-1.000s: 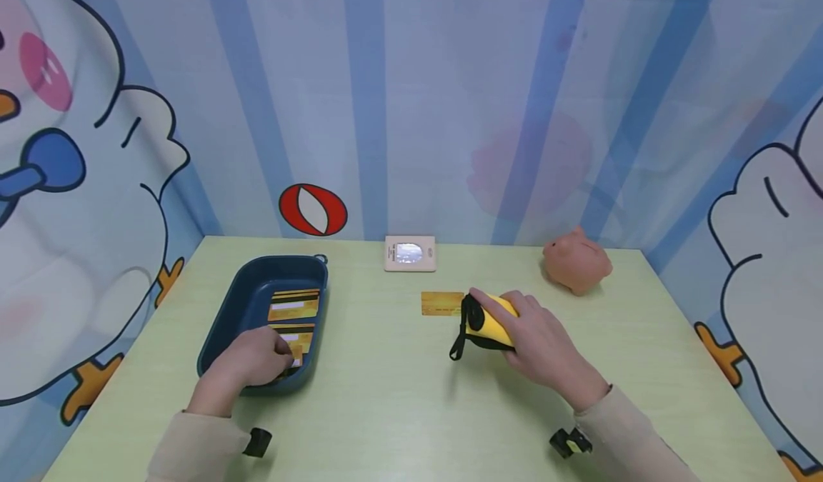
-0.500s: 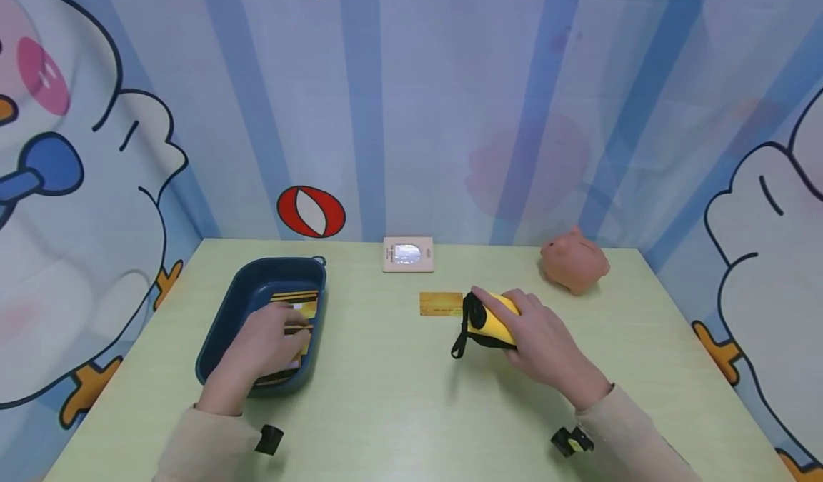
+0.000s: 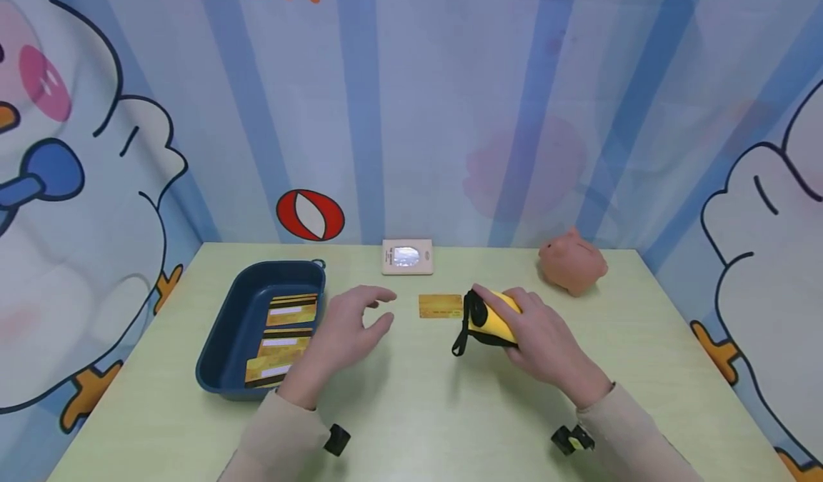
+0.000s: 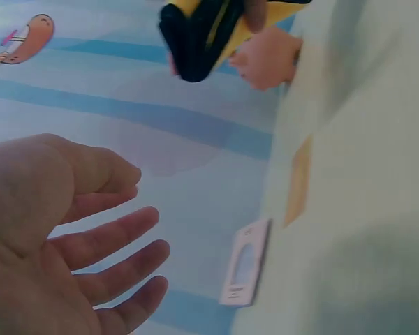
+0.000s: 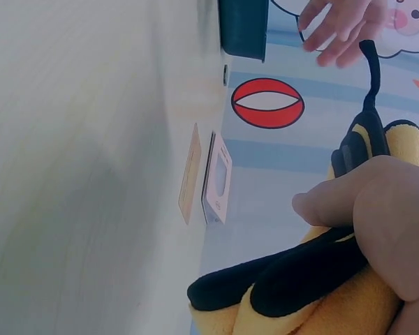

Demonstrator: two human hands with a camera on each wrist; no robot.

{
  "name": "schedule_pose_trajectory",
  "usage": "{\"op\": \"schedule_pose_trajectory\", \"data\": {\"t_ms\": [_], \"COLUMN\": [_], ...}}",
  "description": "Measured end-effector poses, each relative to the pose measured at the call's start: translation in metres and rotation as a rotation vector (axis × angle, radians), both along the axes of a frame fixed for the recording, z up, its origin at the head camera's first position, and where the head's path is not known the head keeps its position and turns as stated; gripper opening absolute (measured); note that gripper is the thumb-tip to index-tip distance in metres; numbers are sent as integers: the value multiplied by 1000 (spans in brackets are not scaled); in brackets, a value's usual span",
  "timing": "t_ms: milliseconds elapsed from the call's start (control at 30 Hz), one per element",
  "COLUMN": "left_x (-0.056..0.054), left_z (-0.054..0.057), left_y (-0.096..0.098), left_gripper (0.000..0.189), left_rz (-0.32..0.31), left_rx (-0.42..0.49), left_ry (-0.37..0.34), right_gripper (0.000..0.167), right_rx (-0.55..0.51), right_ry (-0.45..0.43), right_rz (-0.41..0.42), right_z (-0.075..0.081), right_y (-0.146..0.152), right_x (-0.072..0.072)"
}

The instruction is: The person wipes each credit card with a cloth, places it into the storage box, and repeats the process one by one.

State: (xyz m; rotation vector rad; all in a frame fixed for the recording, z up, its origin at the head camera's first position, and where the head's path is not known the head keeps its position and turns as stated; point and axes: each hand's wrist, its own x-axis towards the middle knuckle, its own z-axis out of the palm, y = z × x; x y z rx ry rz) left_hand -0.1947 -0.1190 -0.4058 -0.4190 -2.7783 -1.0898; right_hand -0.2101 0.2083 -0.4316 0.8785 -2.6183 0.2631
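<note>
My left hand hovers over the table between the blue tray and a gold card. Its fingers are loosely bent and spread, with nothing between them; the palm shows in the left wrist view. My right hand grips a soft yellow-and-black plush item with a black strap, held just above the table. Part of this item covers the card's right end from the head view. The blue tray at left contains several gold cards with dark and white stripes, lying flat and partly overlapping.
A small pale pink box with an oval window lies near the table's back edge. A pink pig figure stands at back right. A blue striped cartoon curtain hangs behind and beside the table.
My left hand has left the cards in the tray and moved right, out over the table, its fingers spreading. The right hand keeps its grip on the plush item, nearly still.
</note>
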Motion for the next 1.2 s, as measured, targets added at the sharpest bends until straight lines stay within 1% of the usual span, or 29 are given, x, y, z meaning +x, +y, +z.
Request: {"op": "schedule_pose_trajectory", "data": {"t_ms": [67, 200, 300, 367, 467, 600, 667, 800, 900, 1033, 1200], "left_x": [-7, -23, -34, -42, -55, -71, -77, -86, -90, -90, -89], "left_z": [-9, -29, -44, -53, -64, -78, -83, -89, -90, -87, -84], "left_y": [11, 28, 36, 41, 47, 52, 55, 60, 66, 70, 70], "left_gripper": [33, 32, 35, 39, 48, 59, 63, 67, 67, 66, 59], "left_rz": [-3, 12, 24, 31, 32, 23, 24, 24, 23, 36, 39], "left_rx": [31, 85, 108, 103, 63, -52, -89, -113, -147, -187, -192], "left_ry": [-46, -123, -149, -154, -139, -89, -78, -85, -97, -114, -148], "right_gripper": [108, 108, 108, 108, 107, 106, 106, 105, 105, 105, 106], "right_rx": [-2, -2, -1, 0, 1, 7, 12, 16, 15, 10, 8], "right_ry": [7, 16, 7, -4, -17, -18, -19, -13, -13, -19, -27], "right_rz": [2, 6, 3, -3, -14, -20, -20, -12, -8, -6, -14], "right_z": [0, 0, 0, 0, 0, -1, -1, -1, -1, 0, 1], "right_y": [1, 2, 2, 1, 1, 0, 0, -2, -3, -5, -6], "right_x": [0, 1, 1, 2, 2, 1, 1, 0, 1, 2, 3]}}
